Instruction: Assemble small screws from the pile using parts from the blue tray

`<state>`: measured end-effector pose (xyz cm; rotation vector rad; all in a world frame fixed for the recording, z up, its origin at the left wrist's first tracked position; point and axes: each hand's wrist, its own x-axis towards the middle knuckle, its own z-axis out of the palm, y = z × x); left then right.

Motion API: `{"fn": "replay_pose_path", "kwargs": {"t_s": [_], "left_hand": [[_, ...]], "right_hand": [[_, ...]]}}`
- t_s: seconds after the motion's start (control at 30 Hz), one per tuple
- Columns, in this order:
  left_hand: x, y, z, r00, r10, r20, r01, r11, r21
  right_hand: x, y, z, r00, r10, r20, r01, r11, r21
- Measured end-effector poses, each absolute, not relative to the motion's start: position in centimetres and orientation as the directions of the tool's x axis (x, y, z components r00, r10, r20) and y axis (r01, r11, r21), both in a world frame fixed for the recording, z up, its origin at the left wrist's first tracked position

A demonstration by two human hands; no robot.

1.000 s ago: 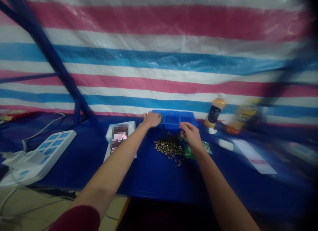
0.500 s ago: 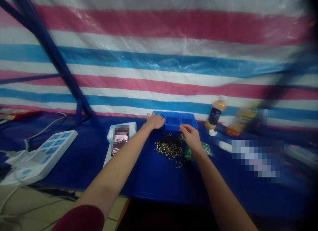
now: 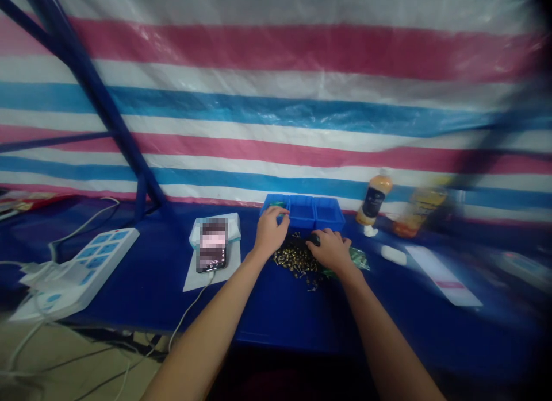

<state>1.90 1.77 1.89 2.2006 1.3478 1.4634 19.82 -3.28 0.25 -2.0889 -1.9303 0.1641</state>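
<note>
My left hand [image 3: 271, 231] hovers in front of the left blue bin [image 3: 269, 201], thumb and fingers curled together. Whatever the fingertips pinch is too small to make out. A bit of green shows inside that bin. My right hand [image 3: 333, 250] reaches down over the right side of a heap of small brass-coloured screws [image 3: 295, 260], its fingers apart. By its thumb lies a dark item [image 3: 314, 239] whose kind I cannot tell. Partly hidden under the right hand is a green plastic bag [image 3: 359, 258].
Two more blue bins [image 3: 329, 224] adjoin the left one. Bottles [image 3: 374, 199], a white case [image 3: 393, 254] and a white card [image 3: 444, 277] lie rightward. Leftward are a charging phone [image 3: 211, 263], a tissue pack [image 3: 233, 226] and a power strip [image 3: 101, 257] with cables.
My left hand has drawn back from the left bin toward me, its fingers curling in. My right hand has moved down from before the right bin to the heap, its pinch loosened.
</note>
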Motion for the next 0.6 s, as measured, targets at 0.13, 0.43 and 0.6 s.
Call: {"fn": "replay_pose_path", "kwargs": {"t_s": [0.13, 0.43, 0.6], "left_hand": [[2.4, 0.0, 1.3, 0.146, 0.759, 0.635, 0.540, -0.598, 0.592], [2.3, -0.1, 0.7, 0.175, 0.769, 0.615, 0.546, -0.595, 0.589], [2.4, -0.2, 0.5, 0.190, 0.773, 0.606, 0.550, -0.595, 0.587]], "right_hand": [[19.8, -3.2, 0.4, 0.114, 0.980, 0.165, 0.946, -0.056, -0.321], [21.1, -2.9, -0.3, 0.228, 0.967, 0.112, 0.934, -0.185, -0.305], [21.5, -2.5, -0.9, 0.163, 0.981, 0.105, 0.952, -0.129, -0.278]]}}
